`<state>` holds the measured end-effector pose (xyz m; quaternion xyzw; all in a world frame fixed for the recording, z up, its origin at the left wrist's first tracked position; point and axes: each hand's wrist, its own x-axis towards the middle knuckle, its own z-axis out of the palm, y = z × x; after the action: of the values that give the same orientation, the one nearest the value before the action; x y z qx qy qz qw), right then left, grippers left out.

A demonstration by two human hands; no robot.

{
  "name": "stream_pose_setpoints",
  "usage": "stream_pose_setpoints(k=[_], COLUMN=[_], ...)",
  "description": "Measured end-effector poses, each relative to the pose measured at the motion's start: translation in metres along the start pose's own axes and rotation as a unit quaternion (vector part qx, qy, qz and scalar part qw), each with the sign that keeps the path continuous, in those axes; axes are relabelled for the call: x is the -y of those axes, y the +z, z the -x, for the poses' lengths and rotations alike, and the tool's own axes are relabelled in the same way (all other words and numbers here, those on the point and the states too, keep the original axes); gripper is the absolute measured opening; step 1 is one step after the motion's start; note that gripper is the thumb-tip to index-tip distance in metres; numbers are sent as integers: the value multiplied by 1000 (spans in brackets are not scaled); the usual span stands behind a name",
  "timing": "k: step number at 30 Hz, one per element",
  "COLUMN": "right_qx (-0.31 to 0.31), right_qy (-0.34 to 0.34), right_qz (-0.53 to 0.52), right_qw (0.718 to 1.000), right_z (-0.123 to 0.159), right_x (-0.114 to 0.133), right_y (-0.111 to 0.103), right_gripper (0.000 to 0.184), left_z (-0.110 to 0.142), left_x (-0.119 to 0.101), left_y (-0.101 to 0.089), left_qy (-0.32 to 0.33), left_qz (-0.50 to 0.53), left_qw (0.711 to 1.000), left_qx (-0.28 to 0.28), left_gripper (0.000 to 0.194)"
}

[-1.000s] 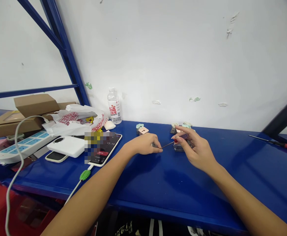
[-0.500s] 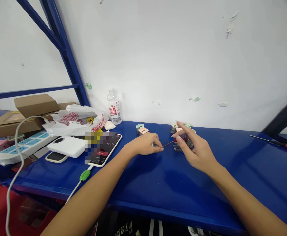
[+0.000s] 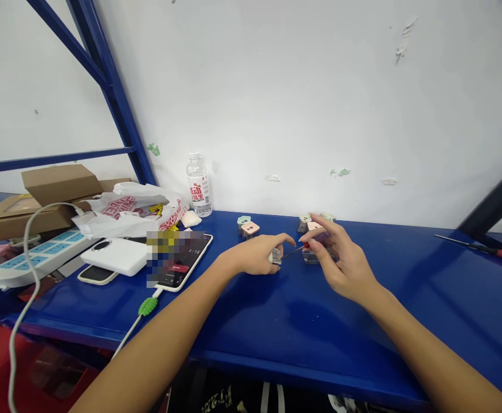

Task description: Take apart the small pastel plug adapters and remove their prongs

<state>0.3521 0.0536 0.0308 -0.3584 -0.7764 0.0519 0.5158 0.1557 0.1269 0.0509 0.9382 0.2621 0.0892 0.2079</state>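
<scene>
My left hand is closed around a small metal part with a pale end, held at the fingertips. My right hand pinches a thin precision screwdriver with a red handle, and its shaft reaches toward that part. Just behind my right hand stand several small pastel plug-shaped pieces, including a pink one and a teal one. A dark, partly clear block sits beneath my right fingers, which hide much of it.
The blue shelf top runs along a white wall. To the left lie a smartphone, white power bank, power strip, plastic bag and cardboard boxes. A water bottle stands behind; a red-handled screwdriver lies far right.
My left hand has drawn back slightly and turned, so the metal part now shows at its fingertips. My right hand and the screwdriver have barely moved.
</scene>
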Motion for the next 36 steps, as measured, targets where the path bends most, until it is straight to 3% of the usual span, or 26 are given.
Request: stream_pose_setpoints(k=[14, 19, 25, 30, 36], right_qx=[19, 7, 49, 4, 30], right_qy=[6, -22, -37, -81, -97], right_qz=[-4, 68, 89, 144, 120], right_qw=[1000, 997, 994, 986, 988], right_z=[2, -1, -1, -1, -3], right_x=[-3, -1, 5, 2, 2], right_y=[3, 0, -4, -4, -4], right_gripper=[44, 31, 50, 38, 49], left_z=[0, -1, -4, -5, -6], left_x=[1, 3, 4, 6, 7], left_y=[3, 8, 14, 18, 19], left_qy=[14, 24, 25, 16, 10], left_qz=[-2, -2, -5, -7, 6], left_qw=[1000, 1000, 1000, 1000, 1000], left_qx=[4, 6, 12, 16, 15], left_gripper=[54, 59, 65, 68, 68])
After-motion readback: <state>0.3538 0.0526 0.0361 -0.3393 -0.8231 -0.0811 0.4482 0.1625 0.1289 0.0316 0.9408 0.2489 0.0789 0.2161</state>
